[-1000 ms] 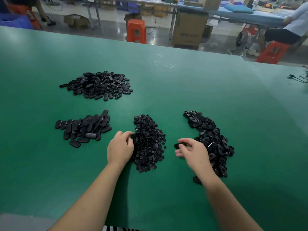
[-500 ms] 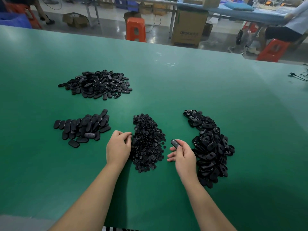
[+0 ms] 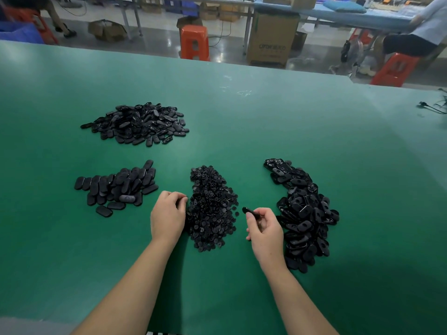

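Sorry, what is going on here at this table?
A person works with small black parts on the green table. The right hand pinches one oval shell, beside the shell pile. The left hand curls its fingers at the edge of the pile of small round pieces; whether it holds one is hidden.

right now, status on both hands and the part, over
Right hand pinches one black oval shell. Left hand curled at edge of small-parts pile, grip contents hidden. That pile sits between the hands.
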A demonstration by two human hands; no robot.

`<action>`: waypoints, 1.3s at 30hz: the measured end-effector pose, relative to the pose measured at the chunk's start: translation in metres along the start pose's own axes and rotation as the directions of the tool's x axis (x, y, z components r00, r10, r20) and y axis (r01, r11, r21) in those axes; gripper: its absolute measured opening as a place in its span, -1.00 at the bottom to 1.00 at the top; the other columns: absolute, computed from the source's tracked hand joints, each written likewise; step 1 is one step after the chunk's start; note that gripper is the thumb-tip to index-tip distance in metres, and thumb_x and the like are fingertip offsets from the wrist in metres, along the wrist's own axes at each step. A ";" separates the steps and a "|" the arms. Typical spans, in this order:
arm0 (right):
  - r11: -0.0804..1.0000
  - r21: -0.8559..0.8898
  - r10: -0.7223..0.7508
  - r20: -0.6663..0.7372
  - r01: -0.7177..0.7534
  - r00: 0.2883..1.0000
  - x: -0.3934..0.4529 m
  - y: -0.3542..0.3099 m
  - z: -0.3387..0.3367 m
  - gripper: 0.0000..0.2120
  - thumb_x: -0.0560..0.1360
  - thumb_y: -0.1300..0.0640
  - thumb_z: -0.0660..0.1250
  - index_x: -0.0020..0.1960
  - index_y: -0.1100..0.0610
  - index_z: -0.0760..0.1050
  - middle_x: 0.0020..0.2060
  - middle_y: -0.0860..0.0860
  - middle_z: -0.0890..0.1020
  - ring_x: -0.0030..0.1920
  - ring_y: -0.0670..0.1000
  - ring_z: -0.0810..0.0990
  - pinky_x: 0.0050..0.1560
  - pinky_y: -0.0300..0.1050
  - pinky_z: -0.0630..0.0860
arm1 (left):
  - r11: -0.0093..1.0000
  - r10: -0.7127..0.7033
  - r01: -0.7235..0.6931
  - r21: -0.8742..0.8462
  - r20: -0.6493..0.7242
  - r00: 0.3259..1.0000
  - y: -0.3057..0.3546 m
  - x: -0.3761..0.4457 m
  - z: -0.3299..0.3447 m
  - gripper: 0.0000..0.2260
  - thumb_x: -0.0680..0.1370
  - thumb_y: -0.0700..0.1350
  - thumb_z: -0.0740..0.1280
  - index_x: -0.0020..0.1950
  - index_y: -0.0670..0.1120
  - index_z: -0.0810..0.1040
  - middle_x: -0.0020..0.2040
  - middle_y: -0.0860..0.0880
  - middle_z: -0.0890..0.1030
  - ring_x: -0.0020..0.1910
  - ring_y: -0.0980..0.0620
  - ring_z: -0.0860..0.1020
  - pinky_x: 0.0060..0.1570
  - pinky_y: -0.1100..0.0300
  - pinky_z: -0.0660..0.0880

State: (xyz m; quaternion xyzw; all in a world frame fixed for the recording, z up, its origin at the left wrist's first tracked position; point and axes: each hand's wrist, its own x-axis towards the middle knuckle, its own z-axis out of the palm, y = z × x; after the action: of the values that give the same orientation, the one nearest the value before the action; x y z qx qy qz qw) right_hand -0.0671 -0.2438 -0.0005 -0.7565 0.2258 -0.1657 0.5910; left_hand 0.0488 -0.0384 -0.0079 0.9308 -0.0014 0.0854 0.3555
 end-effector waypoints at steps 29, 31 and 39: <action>0.997 0.069 -0.038 -0.038 0.040 0.999 0.000 0.005 0.002 -0.78 0.60 0.26 0.37 -0.01 -0.07 0.62 -0.10 -0.22 0.70 -0.01 -0.17 0.69 0.00 -0.33 0.58 | 0.946 -0.127 0.132 -0.296 0.036 0.991 0.004 -0.004 -0.010 -0.83 0.61 -0.17 0.34 0.12 0.05 0.64 -0.14 0.15 0.67 -0.22 0.21 0.59 -0.24 0.31 0.46; 0.993 0.118 -0.020 -0.074 0.028 0.997 -0.001 0.005 0.002 -0.80 0.61 0.26 0.35 0.00 -0.04 0.59 -0.11 -0.16 0.71 -0.03 -0.14 0.71 -0.02 -0.34 0.59 | 0.934 -0.146 0.148 -0.326 0.031 0.989 0.004 -0.004 -0.011 -0.85 0.60 -0.16 0.36 0.10 0.05 0.64 -0.15 0.16 0.67 -0.18 0.25 0.60 -0.20 0.36 0.46; 0.997 0.081 0.004 -0.082 0.002 0.997 0.003 0.006 0.003 -0.80 0.66 0.26 0.24 0.12 -0.03 0.50 0.10 0.00 0.64 -0.05 -0.17 0.72 -0.04 -0.32 0.60 | 0.909 -0.174 0.180 -0.375 0.050 0.983 0.005 0.000 -0.011 -0.86 0.59 -0.12 0.39 -0.11 0.10 0.61 -0.27 0.07 0.67 -0.48 0.15 0.55 -0.35 0.24 0.49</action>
State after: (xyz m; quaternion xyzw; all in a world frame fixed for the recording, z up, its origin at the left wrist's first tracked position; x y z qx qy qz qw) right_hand -0.0642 -0.2440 -0.0068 -0.7243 0.2432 -0.2052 0.6116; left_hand 0.0465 -0.0344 0.0034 0.8417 0.0637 0.0437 0.5344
